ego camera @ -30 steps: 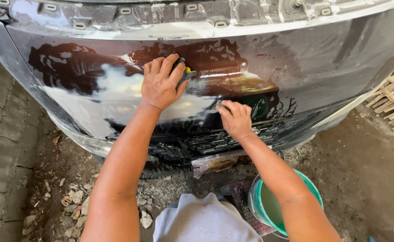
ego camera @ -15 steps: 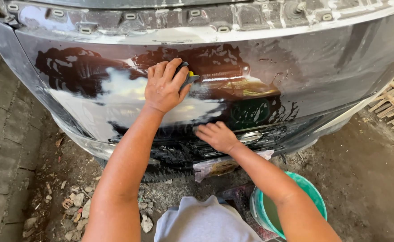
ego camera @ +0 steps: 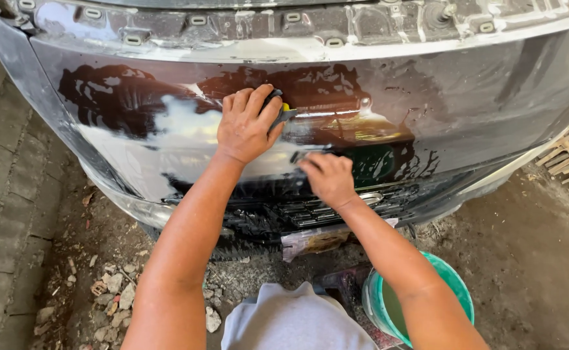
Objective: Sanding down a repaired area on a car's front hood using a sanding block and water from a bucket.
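Bumper panel (ego camera: 466, 116) dark, wet, glossy, with milky smear under left hand (ego camera: 249, 126).

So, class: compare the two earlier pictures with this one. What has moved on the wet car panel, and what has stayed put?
The right hand slid left along the wet dark car panel, dipping lower midway, and now lies flat nearer the left hand. The left hand kept its place and its grip on the small dark and yellow pad. The green bucket stayed put.
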